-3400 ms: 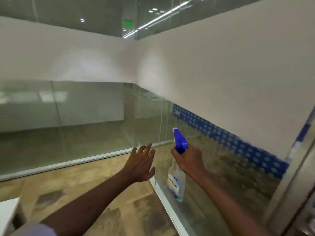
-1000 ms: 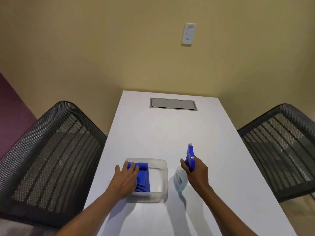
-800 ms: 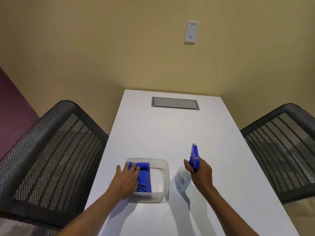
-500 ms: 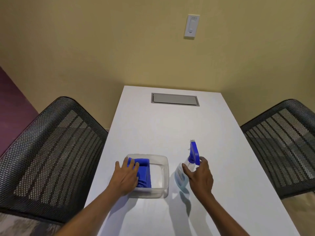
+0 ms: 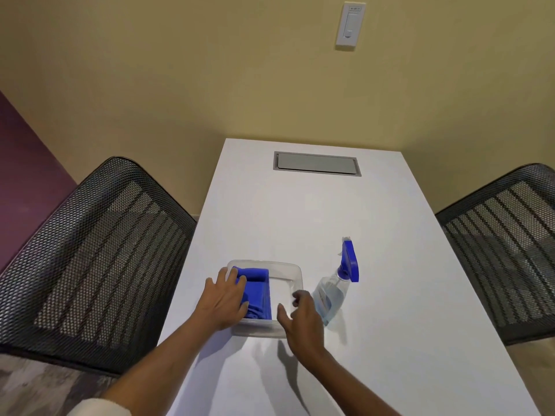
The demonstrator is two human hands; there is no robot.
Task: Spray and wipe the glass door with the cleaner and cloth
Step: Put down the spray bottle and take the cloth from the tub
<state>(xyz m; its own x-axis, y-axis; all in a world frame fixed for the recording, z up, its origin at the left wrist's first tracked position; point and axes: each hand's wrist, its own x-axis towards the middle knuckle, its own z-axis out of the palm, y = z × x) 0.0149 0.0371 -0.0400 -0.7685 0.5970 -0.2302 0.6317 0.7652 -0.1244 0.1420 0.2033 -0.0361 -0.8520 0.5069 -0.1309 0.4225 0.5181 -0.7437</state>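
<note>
On white table (image 5: 300,223) | spray bottle (image 5: 336,291) upright, nozzle toward far wall | left hand (image 5: 223,298) fingers spread on blue cloth (image 5: 256,291) in clear tub (image 5: 295,273) | right hand (image 5: 301,319) loosely open at tub's edge

Spray bottle (image 5: 332,295): we see a pale label on its clear body, but the print is too blurred for us to read.
Wall switch (image 5: 350,25): we make out a small dark marking near the top of its white plate, too small for us to read.
Clear plastic tub (image 5: 295,273): we find no lettering on it.
Grey cover plate (image 5: 316,163): we find no lettering on this plate, set in the white table (image 5: 390,295).
</note>
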